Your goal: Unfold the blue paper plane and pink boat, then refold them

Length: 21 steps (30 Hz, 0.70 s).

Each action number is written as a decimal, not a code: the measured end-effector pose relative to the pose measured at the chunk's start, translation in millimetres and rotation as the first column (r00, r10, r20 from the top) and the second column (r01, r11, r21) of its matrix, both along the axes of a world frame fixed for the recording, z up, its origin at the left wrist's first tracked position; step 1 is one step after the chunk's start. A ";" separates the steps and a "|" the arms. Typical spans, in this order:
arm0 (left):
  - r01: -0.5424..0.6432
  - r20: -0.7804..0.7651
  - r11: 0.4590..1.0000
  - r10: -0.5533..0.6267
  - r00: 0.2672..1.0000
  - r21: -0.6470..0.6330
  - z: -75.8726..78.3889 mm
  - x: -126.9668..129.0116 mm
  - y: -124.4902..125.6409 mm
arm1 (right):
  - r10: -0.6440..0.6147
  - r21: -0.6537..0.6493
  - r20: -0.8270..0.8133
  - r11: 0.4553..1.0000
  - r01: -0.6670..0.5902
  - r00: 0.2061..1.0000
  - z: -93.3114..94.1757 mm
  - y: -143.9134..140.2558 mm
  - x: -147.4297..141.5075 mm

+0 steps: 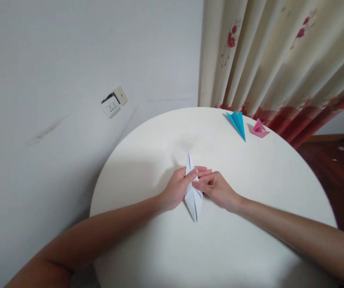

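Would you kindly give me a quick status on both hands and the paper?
Left hand and right hand both pinching the white folded paper at its middle. Paper lies on the round white table. Blue and pink folded pieces sit apart by the curtain.

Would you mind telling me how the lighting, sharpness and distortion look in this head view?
Head view: soft, even light, no glare; faint shadows beside the left hand and white paper on the table; wide-angle bending curves the wall and curtain; the centre is fairly sharp, the edges softer.
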<state>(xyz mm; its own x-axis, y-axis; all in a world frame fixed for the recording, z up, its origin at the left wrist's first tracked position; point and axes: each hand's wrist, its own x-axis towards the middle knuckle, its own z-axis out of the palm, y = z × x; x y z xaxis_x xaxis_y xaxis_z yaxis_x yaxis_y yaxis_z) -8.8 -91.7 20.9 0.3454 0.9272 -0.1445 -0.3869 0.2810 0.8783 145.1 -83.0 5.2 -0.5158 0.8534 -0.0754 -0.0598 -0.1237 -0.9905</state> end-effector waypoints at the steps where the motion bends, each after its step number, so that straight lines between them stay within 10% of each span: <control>1: -0.012 0.000 1.000 0.012 1.000 -0.001 -0.5 -0.2 0.3 | 0.009 -0.013 0.001 1.000 -0.009 1.000 0.0 0.2 -0.1; 21: -0.270 0.059 0.962 0.267 0.962 0.053 7.0 -8.6 11.5 | -0.005 0.043 0.091 0.999 0.001 0.996 8.7 1.7 7.8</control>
<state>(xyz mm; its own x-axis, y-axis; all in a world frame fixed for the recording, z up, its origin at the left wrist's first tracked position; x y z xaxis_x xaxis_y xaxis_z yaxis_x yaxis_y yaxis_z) -17.3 -80.2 27.9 0.0885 0.9933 -0.0746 -0.4853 0.1084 0.8676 152.9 -81.3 13.9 -0.5060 0.8583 -0.0856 0.0304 -0.0814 -0.9962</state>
